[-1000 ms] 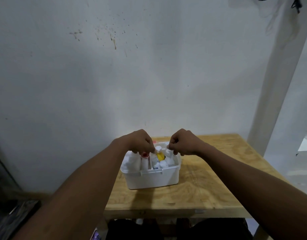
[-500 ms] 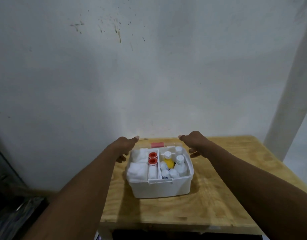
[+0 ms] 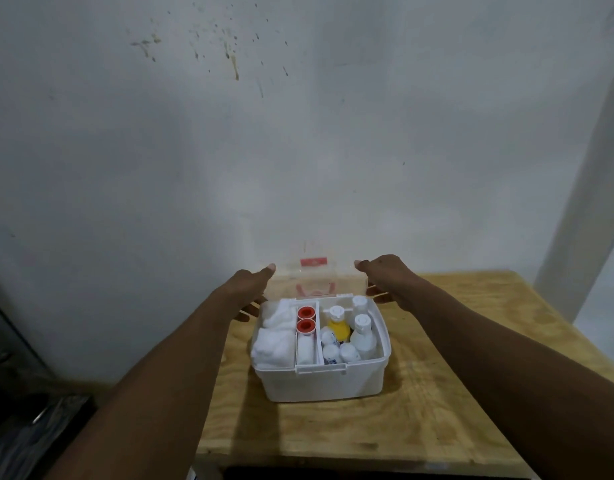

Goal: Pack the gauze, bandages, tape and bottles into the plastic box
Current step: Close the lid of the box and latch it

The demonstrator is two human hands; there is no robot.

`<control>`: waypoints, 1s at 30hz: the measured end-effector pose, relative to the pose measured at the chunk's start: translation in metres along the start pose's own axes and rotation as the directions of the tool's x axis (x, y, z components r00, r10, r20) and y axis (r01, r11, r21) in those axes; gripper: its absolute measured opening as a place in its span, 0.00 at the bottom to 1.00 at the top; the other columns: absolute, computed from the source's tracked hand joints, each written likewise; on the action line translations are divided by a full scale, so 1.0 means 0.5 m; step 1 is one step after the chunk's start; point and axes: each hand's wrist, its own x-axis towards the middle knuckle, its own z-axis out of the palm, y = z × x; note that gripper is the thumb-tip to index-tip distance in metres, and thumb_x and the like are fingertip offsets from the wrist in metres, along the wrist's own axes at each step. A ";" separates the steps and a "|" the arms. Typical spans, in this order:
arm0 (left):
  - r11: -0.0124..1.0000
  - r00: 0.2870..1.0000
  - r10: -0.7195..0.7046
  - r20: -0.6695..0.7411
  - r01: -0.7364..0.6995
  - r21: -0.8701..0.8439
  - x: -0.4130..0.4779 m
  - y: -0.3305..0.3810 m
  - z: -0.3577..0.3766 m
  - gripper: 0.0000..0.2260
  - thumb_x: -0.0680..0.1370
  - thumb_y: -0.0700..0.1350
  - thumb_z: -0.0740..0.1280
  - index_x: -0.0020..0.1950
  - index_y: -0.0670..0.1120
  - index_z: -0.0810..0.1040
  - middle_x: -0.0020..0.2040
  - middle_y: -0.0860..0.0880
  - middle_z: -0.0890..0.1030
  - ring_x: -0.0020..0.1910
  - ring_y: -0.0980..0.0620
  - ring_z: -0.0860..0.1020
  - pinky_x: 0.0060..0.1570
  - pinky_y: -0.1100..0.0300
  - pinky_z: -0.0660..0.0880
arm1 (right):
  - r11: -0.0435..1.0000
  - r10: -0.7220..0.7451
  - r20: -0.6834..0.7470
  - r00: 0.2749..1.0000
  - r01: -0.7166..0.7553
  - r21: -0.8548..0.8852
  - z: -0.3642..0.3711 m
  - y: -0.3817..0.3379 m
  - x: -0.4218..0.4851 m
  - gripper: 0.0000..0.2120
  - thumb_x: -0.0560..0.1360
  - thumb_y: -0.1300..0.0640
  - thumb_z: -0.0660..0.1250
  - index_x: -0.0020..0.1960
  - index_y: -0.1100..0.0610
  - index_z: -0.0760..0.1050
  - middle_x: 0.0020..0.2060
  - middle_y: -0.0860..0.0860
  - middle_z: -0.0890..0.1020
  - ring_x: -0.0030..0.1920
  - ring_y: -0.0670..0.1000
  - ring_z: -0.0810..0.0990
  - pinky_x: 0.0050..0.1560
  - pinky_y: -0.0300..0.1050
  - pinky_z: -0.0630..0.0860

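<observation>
The white plastic box stands open in the middle of the wooden table. Its left compartment holds white gauze. The narrow middle one holds two red-centred tape rolls and a white bandage roll. A yellow bottle and several white bottles fill the right side. Behind the box the clear lid with a red label is tilted up. My left hand holds its left end and my right hand holds its right end, thumbs on top.
A stained white wall rises directly behind the table. A white post stands at the right. Dark clutter lies on the floor at the lower left, beyond the table's left edge.
Both hands left the box's contents and moved back and apart to the lid's ends. The lid has risen from behind the box.
</observation>
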 end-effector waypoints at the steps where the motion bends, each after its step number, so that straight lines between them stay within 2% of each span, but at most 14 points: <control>1: 1.000 1.000 0.009 -0.006 -0.009 -0.020 -0.004 0.003 -0.003 0.31 0.80 0.67 0.56 0.59 0.40 0.77 0.53 0.42 0.83 0.49 0.43 0.82 0.50 0.51 0.78 | 1.000 -0.016 -0.010 1.000 0.016 0.005 -0.003 -0.005 -0.004 0.22 0.76 0.45 0.66 0.59 0.63 0.72 0.53 0.59 0.80 0.46 0.57 0.82 0.47 0.52 0.80; 4: 0.997 0.999 0.015 -0.041 -0.018 -0.079 -0.018 0.014 -0.012 0.33 0.80 0.68 0.53 0.57 0.40 0.77 0.53 0.42 0.84 0.46 0.44 0.82 0.51 0.51 0.76 | 0.997 -0.057 -0.037 0.998 0.059 0.040 -0.013 -0.022 -0.016 0.20 0.77 0.45 0.65 0.59 0.61 0.73 0.53 0.57 0.81 0.47 0.56 0.82 0.49 0.53 0.80; 6: 0.994 0.999 0.009 -0.042 -0.013 -0.109 -0.028 0.020 -0.020 0.35 0.79 0.70 0.50 0.56 0.41 0.78 0.53 0.42 0.83 0.49 0.44 0.81 0.55 0.50 0.76 | 0.995 -0.084 -0.056 0.995 0.087 0.055 -0.021 -0.031 -0.027 0.17 0.78 0.46 0.64 0.55 0.59 0.74 0.51 0.57 0.81 0.46 0.55 0.82 0.53 0.55 0.79; 8: 0.990 1.000 -0.002 -0.028 -0.002 -0.138 -0.043 0.023 -0.030 0.38 0.78 0.72 0.46 0.57 0.41 0.78 0.54 0.42 0.83 0.53 0.42 0.81 0.54 0.50 0.74 | 0.992 -0.100 -0.069 0.993 0.105 0.075 -0.030 -0.038 -0.041 0.14 0.79 0.46 0.62 0.50 0.57 0.74 0.49 0.58 0.82 0.45 0.55 0.81 0.52 0.54 0.78; 11: 0.986 1.000 -0.008 -0.014 0.005 -0.167 -0.068 0.021 -0.044 0.41 0.77 0.73 0.43 0.59 0.40 0.78 0.56 0.41 0.83 0.56 0.41 0.80 0.52 0.51 0.72 | 0.988 -0.102 -0.065 0.993 0.109 0.107 -0.041 -0.047 -0.068 0.19 0.80 0.44 0.57 0.54 0.59 0.76 0.46 0.59 0.82 0.43 0.55 0.79 0.45 0.50 0.75; 14: 0.987 1.000 0.009 0.015 -0.007 -0.163 -0.091 0.011 -0.052 0.42 0.77 0.73 0.42 0.61 0.40 0.78 0.58 0.42 0.82 0.58 0.41 0.80 0.54 0.51 0.72 | 0.989 -0.112 -0.047 0.993 0.116 0.096 -0.051 -0.049 -0.100 0.23 0.81 0.43 0.53 0.55 0.59 0.77 0.47 0.58 0.82 0.45 0.55 0.79 0.46 0.49 0.74; 18: 0.983 0.998 0.028 0.059 -0.017 -0.182 -0.110 -0.010 -0.058 0.41 0.77 0.74 0.44 0.63 0.42 0.77 0.56 0.44 0.83 0.56 0.43 0.80 0.62 0.46 0.72 | 0.987 -0.132 -0.017 0.991 0.133 0.087 -0.061 -0.035 -0.136 0.25 0.81 0.40 0.51 0.57 0.58 0.77 0.51 0.58 0.82 0.48 0.55 0.80 0.49 0.50 0.75; 23: 0.982 0.992 0.049 0.112 -0.028 -0.187 -0.140 -0.033 -0.057 0.41 0.76 0.74 0.46 0.67 0.43 0.75 0.62 0.42 0.80 0.61 0.41 0.77 0.63 0.46 0.71 | 0.987 -0.136 -0.005 0.991 0.136 0.086 -0.056 -0.018 -0.164 0.24 0.80 0.38 0.52 0.54 0.57 0.76 0.53 0.56 0.82 0.53 0.56 0.81 0.55 0.53 0.76; 26: 0.986 0.990 0.050 0.132 -0.028 -0.165 -0.149 -0.043 -0.058 0.40 0.75 0.75 0.48 0.65 0.44 0.76 0.62 0.43 0.80 0.61 0.41 0.77 0.65 0.45 0.72 | 0.983 -0.139 -0.003 0.990 0.139 0.117 -0.055 -0.009 -0.176 0.23 0.80 0.39 0.55 0.52 0.58 0.75 0.52 0.57 0.82 0.53 0.56 0.82 0.51 0.51 0.77; 30: 0.987 0.991 0.068 0.119 -0.049 -0.153 -0.154 -0.050 -0.055 0.35 0.75 0.74 0.52 0.58 0.46 0.78 0.59 0.44 0.81 0.58 0.42 0.78 0.63 0.45 0.74 | 0.982 -0.155 0.013 0.988 0.153 0.109 -0.054 0.009 -0.182 0.20 0.80 0.41 0.59 0.54 0.57 0.76 0.53 0.56 0.81 0.52 0.54 0.82 0.54 0.53 0.78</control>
